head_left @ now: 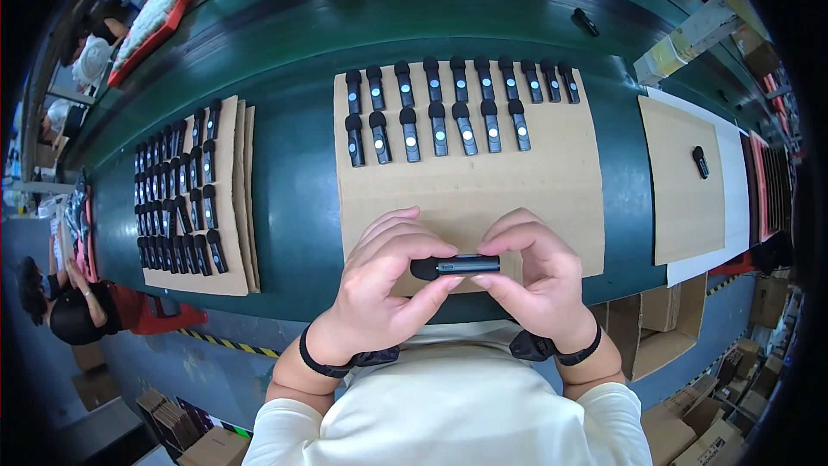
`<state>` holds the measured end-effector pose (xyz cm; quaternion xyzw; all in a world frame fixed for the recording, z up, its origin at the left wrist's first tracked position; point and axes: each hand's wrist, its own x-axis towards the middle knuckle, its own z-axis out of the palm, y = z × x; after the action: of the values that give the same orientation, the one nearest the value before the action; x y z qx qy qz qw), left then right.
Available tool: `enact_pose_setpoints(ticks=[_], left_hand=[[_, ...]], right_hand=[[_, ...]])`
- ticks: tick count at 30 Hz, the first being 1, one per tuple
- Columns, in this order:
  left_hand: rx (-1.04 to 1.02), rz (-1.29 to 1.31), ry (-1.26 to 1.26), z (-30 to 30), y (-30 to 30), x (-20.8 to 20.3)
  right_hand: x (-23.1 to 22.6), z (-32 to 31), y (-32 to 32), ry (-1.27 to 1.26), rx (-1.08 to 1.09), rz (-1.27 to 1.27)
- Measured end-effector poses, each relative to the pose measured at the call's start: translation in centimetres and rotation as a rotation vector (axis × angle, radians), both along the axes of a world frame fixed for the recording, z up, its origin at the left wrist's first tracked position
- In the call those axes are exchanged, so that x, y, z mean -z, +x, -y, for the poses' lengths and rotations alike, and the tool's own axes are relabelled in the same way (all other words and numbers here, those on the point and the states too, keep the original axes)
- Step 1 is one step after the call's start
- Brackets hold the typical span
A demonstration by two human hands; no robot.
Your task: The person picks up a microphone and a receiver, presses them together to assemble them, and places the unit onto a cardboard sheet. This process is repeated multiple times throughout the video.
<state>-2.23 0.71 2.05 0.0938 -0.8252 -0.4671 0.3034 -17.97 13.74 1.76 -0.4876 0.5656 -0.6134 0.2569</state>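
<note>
Though slim — round-ended black device [463,265]

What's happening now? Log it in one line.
left hand: pinching microphone | right hand: pinching same microphone | ahead: two rows of microphones on cardboard

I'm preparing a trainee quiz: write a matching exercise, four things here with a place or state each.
1. held black device
2. middle cardboard sheet
3. left cardboard stack
4. right cardboard sheet

A. bears a lone device
B. bears four rows of devices
C. between left hand and right hand
D. bears two rows of devices

Pairs: 1-C; 2-D; 3-B; 4-A
</note>
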Motion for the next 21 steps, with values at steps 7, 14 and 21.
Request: enact_pose_setpoints(ticks=[7,14,21], left_hand=[[0.042,-0.035,-0.041,-0.3,-0.7,0.9],[0.086,-0.131,-0.027,-0.3,-0.8,1.4],[0.079,-0.024,-0.067,0.5,-0.5,1.5]], right_hand=[[-1.3,0.4,0.0,-0.130,-0.035,-0.285],[-1.8,0.8,0.2,-0.168,0.017,-0.396],[-2.4,0.8,-1.3,-0.042,-0.136,-0.314]])
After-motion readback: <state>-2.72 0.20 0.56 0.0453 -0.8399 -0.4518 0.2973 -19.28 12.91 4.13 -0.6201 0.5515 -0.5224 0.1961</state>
